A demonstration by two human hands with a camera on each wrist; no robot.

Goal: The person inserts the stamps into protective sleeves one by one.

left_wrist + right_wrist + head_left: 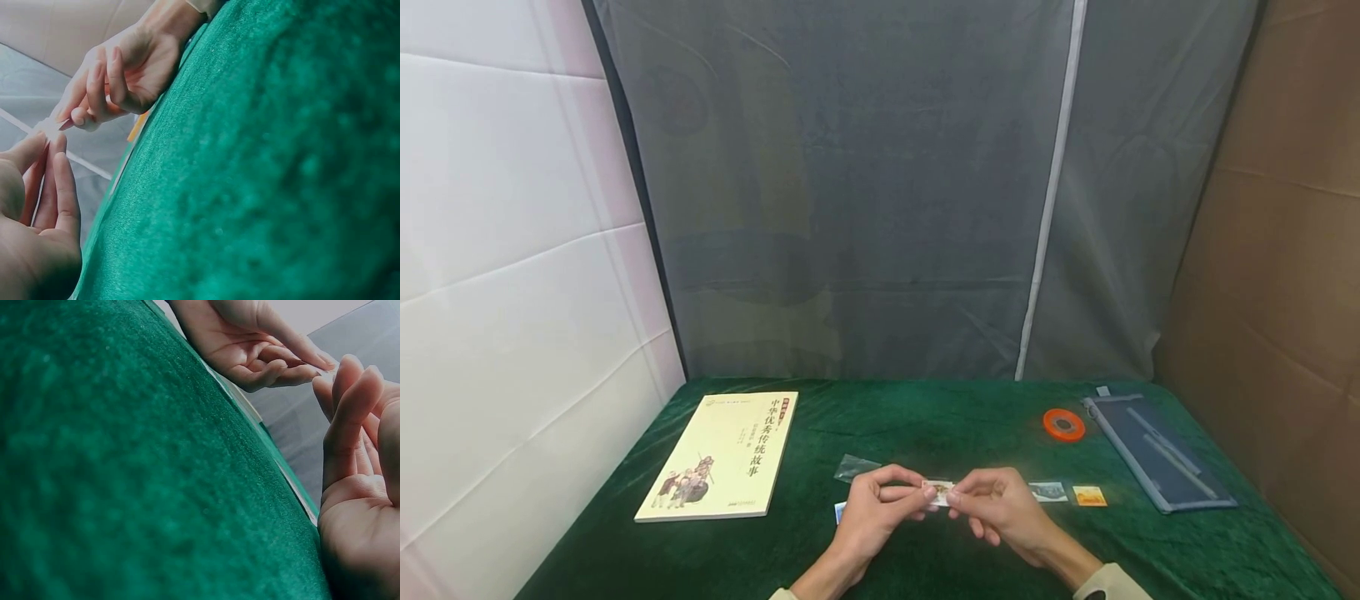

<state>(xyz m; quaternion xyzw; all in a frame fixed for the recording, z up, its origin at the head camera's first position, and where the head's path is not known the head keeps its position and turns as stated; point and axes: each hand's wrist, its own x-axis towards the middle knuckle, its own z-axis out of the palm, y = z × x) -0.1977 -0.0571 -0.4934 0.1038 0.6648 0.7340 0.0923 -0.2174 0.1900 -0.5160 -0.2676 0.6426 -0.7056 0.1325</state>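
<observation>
Between both hands, a small white-bordered postage stamp (937,492) with a reddish-brown picture is held above the green cloth. My left hand (876,512) pinches its left edge with thumb and fingertips. The opposite edge is pinched by my right hand (1003,512). In the left wrist view the stamp (51,127) shows almost edge-on, mostly covered by fingertips. To the right of the right hand lie a grey stamp (1048,492) and an orange-yellow stamp (1090,497). A bluish stamp (839,512) is partly hidden by the left hand, and a clear plastic sleeve (855,467) lies behind it.
On the left of the green-covered table (925,417) lies a cream book (722,454). An orange round object (1063,425) and a blue zip pouch (1157,450) lie to the right. A grey curtain (880,208) hangs at the back, with fabric walls on both sides.
</observation>
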